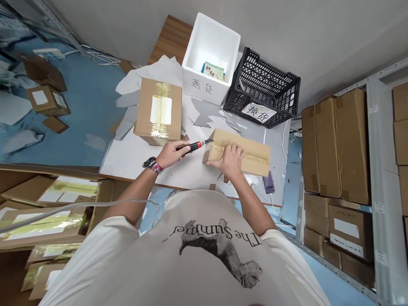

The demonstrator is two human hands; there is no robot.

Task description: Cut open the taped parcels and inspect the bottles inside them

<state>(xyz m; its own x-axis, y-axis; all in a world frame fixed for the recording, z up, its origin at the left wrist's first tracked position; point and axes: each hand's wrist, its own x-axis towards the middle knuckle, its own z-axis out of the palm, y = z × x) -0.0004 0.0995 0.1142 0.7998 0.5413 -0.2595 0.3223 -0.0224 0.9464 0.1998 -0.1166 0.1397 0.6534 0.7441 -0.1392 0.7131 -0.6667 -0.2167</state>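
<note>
My left hand (pixel 172 154) is wrapped round a red and black utility knife (pixel 191 146). The knife's blade is out, with its tip at the left end of a taped cardboard box (pixel 256 151); whether it touches the box, I cannot tell. On top of this box rests my right hand (pixel 231 160), thumb out to the left and fingers spread beside the tape seam. A larger taped carton (pixel 143 108) with a white label stands on the table (pixel 123 161), just beyond my left hand.
A white foam box (pixel 206 88) holding some printed packets and a black plastic crate (pixel 250 81) stand at the back. Torn grey wrapping (pixel 200 112) lies about the table. Shelved cartons (pixel 349 144) are at right, and more taped cartons (pixel 42 223) sit at lower left.
</note>
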